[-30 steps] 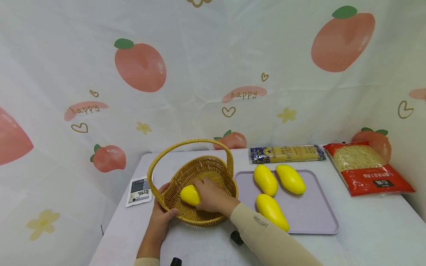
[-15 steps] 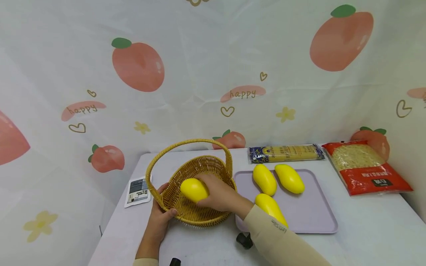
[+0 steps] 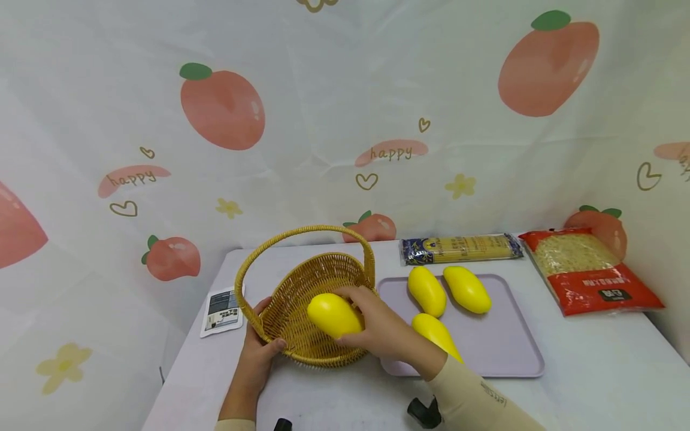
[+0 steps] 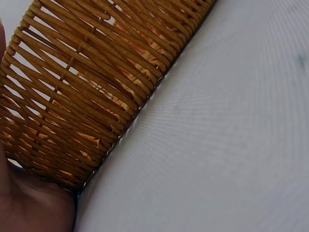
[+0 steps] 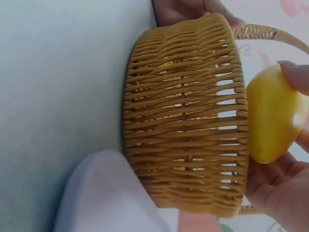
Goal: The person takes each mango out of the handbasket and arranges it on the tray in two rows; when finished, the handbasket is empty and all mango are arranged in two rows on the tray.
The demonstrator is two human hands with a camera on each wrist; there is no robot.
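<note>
In the head view a wicker basket [image 3: 291, 323] with a tall arched handle stands on the left half of the table. My left hand [image 3: 260, 350] holds its left rim, thumb over the near edge. My right hand [image 3: 377, 320] grips a yellow mango [image 3: 334, 314] over the basket's right side. The right wrist view shows this mango [image 5: 273, 116] at rim height, pinched between thumb and fingers. Three more mangoes lie on the lilac tray [image 3: 496, 341] to the right; my right forearm partly covers the nearest mango [image 3: 436, 335]. No other mango shows in the basket.
Behind the tray lies a packet of spaghetti [image 3: 463, 248]. A red bag [image 3: 593, 272] of pale food sits at the far right. Left of the basket is a small white pouch [image 3: 222, 311]. A printed curtain [image 3: 302, 120] hangs behind the table.
My right hand has lifted the mango from inside the basket up toward its right rim, drawing back to the right. The left hand keeps its hold on the basket.
</note>
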